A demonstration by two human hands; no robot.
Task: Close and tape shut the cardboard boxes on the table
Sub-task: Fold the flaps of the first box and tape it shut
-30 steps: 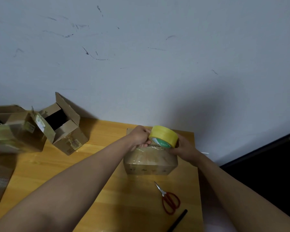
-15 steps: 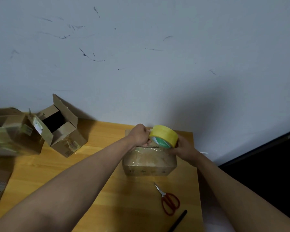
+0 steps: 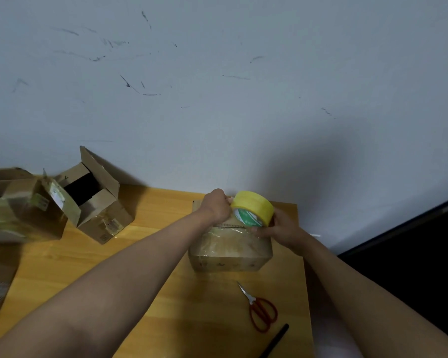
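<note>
Closed cardboard box sits on the wooden table toward its far right corner, near the scuffed wall. Its top and near face are glossy with clear tape already laid over them (wrinkled in places).

Yellow tape roll stands tilted above the far top edge of the box, its green-printed core facing the camera. It lies directly between the two hands.

Left hand: curled into a fist at the roll's left side, knuckles up, over the far left part of the box top. It touches the roll's left edge; the fingertips are hidden, so I cannot tell whether it pinches the tape end or simply closes against the roll.

Right hand: fingers wrapped round the right and lower side of the roll, gripping it, with the heel of the hand at the box's far right top edge.

Both forearms reach in from the near edge, the left crossing the table's middle.

Other items: red-handled scissors lie on the table just in front of the box, blades pointing toward it. A black pen lies nearer, at the table's right edge. An open cardboard box stands at the far left with its flaps up. Further left, a taped box is partly out of frame.
</note>
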